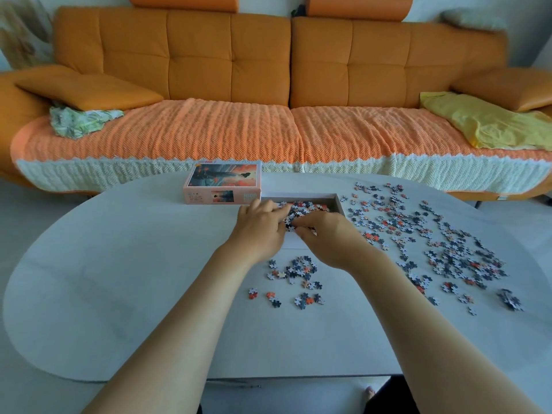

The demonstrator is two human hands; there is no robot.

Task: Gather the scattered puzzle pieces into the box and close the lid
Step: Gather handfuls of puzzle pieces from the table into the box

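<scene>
An orange sofa runs behind a pale oval counter. On it, one lid lies just left of one open box. Two hands meet over the box's near edge: left hand and right hand, each grip bunched among pieces, hold unclear. Puzzle pieces beyond counting spread right; a small cluster lies between the forearms

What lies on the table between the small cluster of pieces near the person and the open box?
In the head view, both hands: the left hand and right hand, meeting at the open box's near edge above the small cluster.
</scene>
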